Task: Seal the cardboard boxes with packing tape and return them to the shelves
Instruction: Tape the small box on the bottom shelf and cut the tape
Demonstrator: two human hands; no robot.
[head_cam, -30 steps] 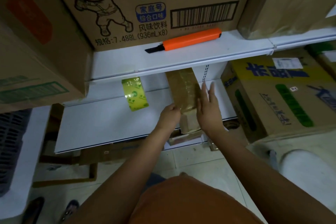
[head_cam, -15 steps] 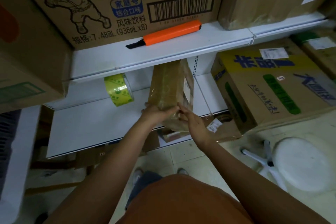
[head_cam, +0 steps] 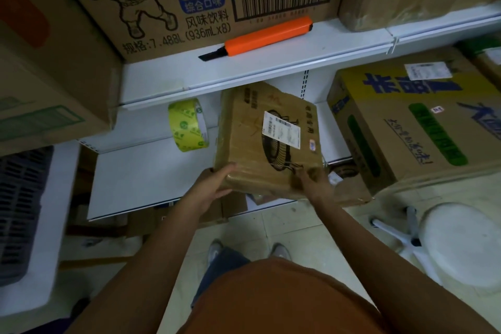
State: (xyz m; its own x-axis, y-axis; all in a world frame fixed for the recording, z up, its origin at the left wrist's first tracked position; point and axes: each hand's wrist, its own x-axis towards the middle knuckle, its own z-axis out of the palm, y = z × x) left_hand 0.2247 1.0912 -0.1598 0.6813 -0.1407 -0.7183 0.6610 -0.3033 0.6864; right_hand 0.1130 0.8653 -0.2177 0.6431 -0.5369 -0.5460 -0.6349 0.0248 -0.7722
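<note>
Here both hands (head_cam: 214, 187) (head_cam: 314, 182) grip the taped box (head_cam: 260, 144), seemingly tilted, by its near corners.

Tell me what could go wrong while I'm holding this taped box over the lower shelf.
1. The small box is tilted, and the left hand and right hand grip only its near corners, so it could slip.
2. The tape roll stands on edge just beside it; a swing leftward might knock it rolling.
3. The upper shelf edge overhangs the box's far end, so lifting could bump it.
</note>
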